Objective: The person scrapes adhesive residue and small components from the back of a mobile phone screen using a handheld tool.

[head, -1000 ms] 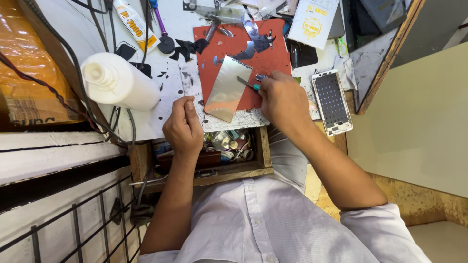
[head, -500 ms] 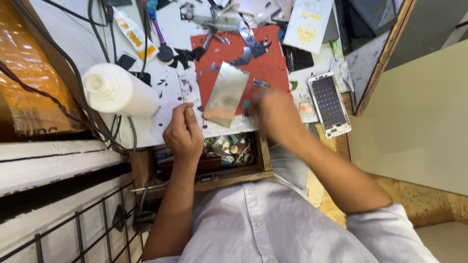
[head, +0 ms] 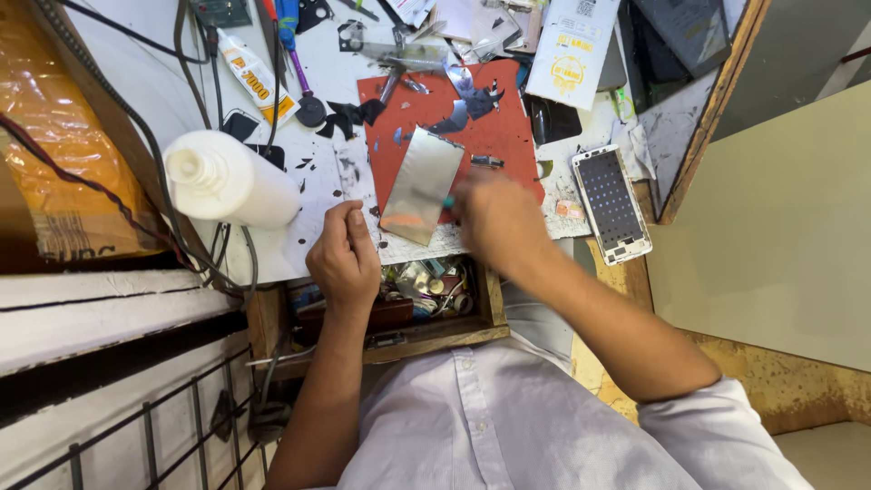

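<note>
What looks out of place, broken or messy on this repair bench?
Dark torn scraps and shiny shards litter the red mat around the silvery panel that both hands work on. The white bottle lies on its side. A drawer of small parts hangs open beneath the left hand.

We note a white worktop (head: 163, 100), scuffed and flecked with dark scraps, framed by a raw wooden edge (head: 717, 100). Beneath it an open wooden drawer (head: 399, 336) (crammed with small parts). At left, white boards (head: 100, 318) over a dark wire grid (head: 136, 436). At right, a plain cream panel (head: 780, 227). Light is even and bright.
</note>
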